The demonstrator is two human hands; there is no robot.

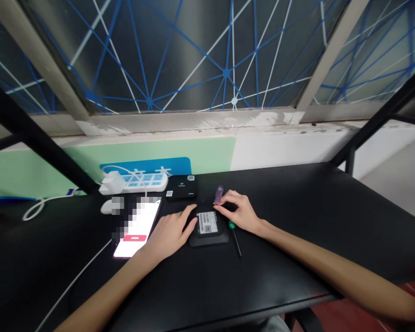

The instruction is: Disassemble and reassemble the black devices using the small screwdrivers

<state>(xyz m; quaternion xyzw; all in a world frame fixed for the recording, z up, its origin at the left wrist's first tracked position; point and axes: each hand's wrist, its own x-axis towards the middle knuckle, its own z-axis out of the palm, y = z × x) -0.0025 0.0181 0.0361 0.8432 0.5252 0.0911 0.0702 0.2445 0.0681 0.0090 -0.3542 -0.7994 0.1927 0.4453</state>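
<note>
A black box [208, 240] with a white printed label lies flat on the table in front of me. My left hand [169, 233] is at the box's left side, its thumb and forefinger stretched out and apart at the edge. Above the far right corner, my right hand [240, 210] pinches a small screwdriver with a clear purple handle [219, 193]. It stands nearly upright, and its tip is hidden or too small to make out. Just right of the box lies a second screwdriver [237, 242] with a green end and a dark shaft.
Left of my left hand lies a lit phone [134, 237], partly blurred. Behind it are a white mouse [107, 206], a power strip [145, 183] with a plugged-in charger, and another black box [181, 188]. A white cable [79, 276] crosses the black table [297, 198]. Black frame bars rise on both sides.
</note>
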